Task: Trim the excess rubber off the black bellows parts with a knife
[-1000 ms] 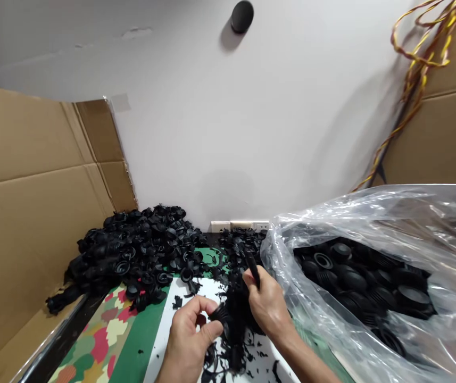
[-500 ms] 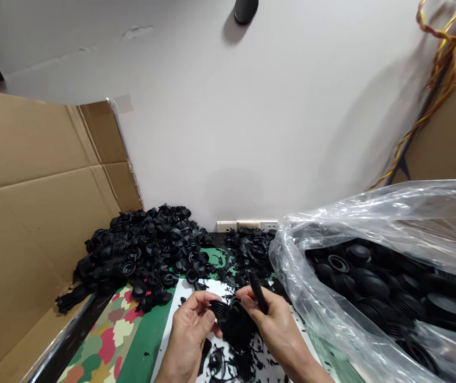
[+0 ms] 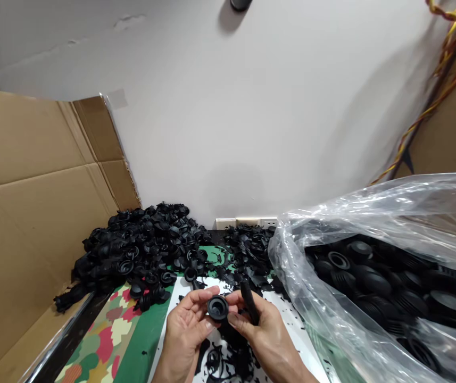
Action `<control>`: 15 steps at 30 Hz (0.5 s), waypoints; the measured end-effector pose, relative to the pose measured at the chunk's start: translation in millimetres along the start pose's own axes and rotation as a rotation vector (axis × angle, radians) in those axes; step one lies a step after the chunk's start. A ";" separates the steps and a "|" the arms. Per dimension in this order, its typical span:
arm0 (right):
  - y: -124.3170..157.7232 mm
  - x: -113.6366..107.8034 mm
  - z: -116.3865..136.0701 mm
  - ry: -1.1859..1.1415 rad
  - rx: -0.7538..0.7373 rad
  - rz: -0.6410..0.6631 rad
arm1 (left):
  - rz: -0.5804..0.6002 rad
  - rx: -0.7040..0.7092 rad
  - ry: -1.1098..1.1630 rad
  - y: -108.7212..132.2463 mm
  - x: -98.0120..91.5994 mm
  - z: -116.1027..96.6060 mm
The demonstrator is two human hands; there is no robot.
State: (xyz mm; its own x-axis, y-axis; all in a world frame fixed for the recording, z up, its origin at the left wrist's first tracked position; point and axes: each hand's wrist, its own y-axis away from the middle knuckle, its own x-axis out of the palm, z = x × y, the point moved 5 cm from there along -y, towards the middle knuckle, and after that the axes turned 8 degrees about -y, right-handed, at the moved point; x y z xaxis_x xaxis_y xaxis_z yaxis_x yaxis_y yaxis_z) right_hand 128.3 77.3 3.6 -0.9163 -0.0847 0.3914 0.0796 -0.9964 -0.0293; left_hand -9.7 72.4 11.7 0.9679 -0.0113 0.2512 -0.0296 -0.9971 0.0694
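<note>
Leaning at the far left is a cardboard (image 3: 32, 213) wall, and against it a pile (image 3: 140, 250) of black ribbed rubber pieces spills onto the camouflage mat (image 3: 104, 340) on the tabletop. Next comes the left hand (image 3: 185, 332), its thumb and forefinger pinched on the left rim of a single boot (image 3: 217, 307), which is held just above a litter of black scraps (image 3: 228, 367) and between the two hands. The boot looks small, light and soft. It probably yields under a squeeze and springs back, with a matte skin that should not slip, so nothing about it seems fragile. The thick round rim seems the firmest place to hold, and both hands have it there. Its open mouth faces up and toward the camera, so its axis runs through the hole, roughly upright and tipped slightly toward the person. The body below is hidden by fingers, so I cannot tell its length. A slim black tool (image 3: 249, 301) stands up just right of the boot, tucked in the right hand (image 3: 263, 340). That hand's thumb and forefinger close on the boot's right rim. At the far right a clear bag (image 3: 371, 223) holds many more such pieces.
</note>
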 end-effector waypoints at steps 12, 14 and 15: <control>-1.2 -4.7 -4.5 0.055 -0.014 -0.071 | 0.028 0.034 0.008 -1.4 0.4 1.8; -0.9 -5.0 -5.0 0.055 -0.002 -0.080 | 0.025 0.045 0.005 -0.9 1.1 0.3; -0.9 -4.5 -5.1 0.051 -0.001 -0.074 | 0.016 0.053 0.001 -0.8 1.1 -0.6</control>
State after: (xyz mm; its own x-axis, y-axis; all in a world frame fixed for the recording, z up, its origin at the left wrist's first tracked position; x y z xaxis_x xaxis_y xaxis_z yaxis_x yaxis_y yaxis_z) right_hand 130.4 78.5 -2.7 -0.9385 -0.0106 0.3451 0.0102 -0.9999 -0.0030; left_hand -8.8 73.2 12.4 0.9672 -0.0277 0.2526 -0.0322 -0.9994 0.0137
